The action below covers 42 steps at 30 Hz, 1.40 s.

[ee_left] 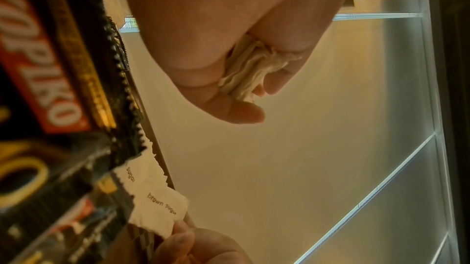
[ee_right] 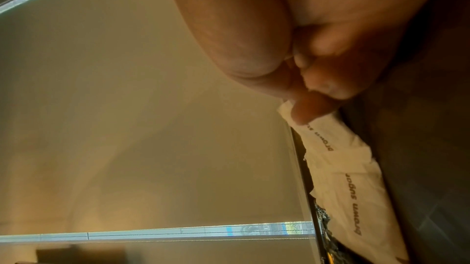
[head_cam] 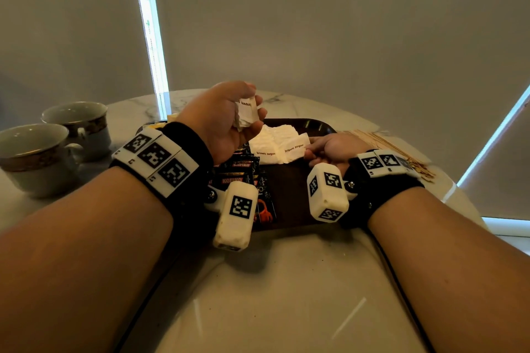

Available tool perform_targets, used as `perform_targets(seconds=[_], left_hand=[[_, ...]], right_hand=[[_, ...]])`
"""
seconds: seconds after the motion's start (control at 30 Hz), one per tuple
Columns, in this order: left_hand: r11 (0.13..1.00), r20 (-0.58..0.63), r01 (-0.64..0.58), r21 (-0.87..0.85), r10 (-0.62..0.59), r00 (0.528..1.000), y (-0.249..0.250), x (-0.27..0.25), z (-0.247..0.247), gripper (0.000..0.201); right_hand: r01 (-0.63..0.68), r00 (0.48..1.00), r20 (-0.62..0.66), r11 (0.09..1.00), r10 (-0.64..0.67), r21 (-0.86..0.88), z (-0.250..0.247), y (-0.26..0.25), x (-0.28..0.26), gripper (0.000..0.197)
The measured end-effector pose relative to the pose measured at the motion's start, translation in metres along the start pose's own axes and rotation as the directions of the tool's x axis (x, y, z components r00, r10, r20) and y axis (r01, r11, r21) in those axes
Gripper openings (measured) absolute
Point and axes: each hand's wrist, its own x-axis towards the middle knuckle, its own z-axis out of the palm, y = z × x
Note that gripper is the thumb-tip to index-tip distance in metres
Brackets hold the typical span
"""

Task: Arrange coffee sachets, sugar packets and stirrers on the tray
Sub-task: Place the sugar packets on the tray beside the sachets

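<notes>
My left hand (head_cam: 253, 108) is raised over the dark brown tray (head_cam: 292, 192) and grips a small bundle of white brown-sugar packets (head_cam: 246, 116); the left wrist view shows their edges (ee_left: 244, 75) squeezed between thumb and fingers. My right hand (head_cam: 311, 149) lies low on the tray and pinches the corner of one sugar packet (head_cam: 294, 149), also seen in the right wrist view (ee_right: 328, 141). More sugar packets (head_cam: 268, 142) lie flat on the tray beside it. Black and red Kopiko coffee sachets (head_cam: 238, 170) are stacked on the tray's left side. Wooden stirrers (head_cam: 387, 146) lie on the table right of the tray.
Two white cups with gold-patterned rims (head_cam: 37, 157) (head_cam: 81, 123) stand on the marble table (head_cam: 286, 281) at the left. Grey blinds hang close behind the table's rounded far edge. The tray's right half shows bare surface around my right hand.
</notes>
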Motion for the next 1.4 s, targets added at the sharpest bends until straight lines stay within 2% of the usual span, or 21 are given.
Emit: perform_targets(seconds=[0.2, 0.53, 0.93, 1.07, 1.2, 1.3, 1.4], left_hand=[[1.000, -0.006, -0.008, 0.005, 0.008, 1.000, 0.001, 0.000, 0.002, 0.006], [1.000, -0.002, 0.001, -0.016, -0.001, 1.000, -0.001, -0.001, 0.000, 0.008], [0.998, 0.023, -0.011, -0.054, 0.013, 1.000, 0.002, -0.004, -0.003, 0.031], [1.000, 0.040, 0.005, 0.001, -0.005, 0.999, 0.000, -0.003, -0.002, 0.033], [0.997, 0.066, -0.014, 0.078, 0.009, 0.998, -0.002, -0.002, -0.002, 0.027], [0.995, 0.051, -0.023, 0.100, 0.018, 0.999, -0.003, 0.000, -0.002, 0.019], [0.995, 0.043, -0.020, 0.099, 0.016, 0.999, -0.005, 0.002, -0.002, 0.012]], right_hand=[[0.023, 0.999, -0.027, 0.996, -0.025, -0.086, 0.001, 0.000, 0.000, 0.043], [0.013, 0.999, -0.033, 0.999, -0.012, 0.034, 0.007, 0.002, -0.006, 0.043], [0.080, 0.995, -0.056, 0.995, -0.077, 0.053, 0.016, 0.006, -0.012, 0.034], [0.142, 0.984, -0.121, 0.986, -0.131, 0.086, 0.013, 0.008, -0.008, 0.030], [0.257, 0.957, -0.171, 0.957, -0.234, 0.133, 0.011, 0.003, -0.010, 0.009], [0.408, 0.913, -0.117, 0.891, -0.392, 0.197, 0.011, -0.006, -0.022, 0.025], [0.486, 0.860, 0.053, 0.846, -0.507, 0.220, 0.018, -0.010, -0.042, 0.039]])
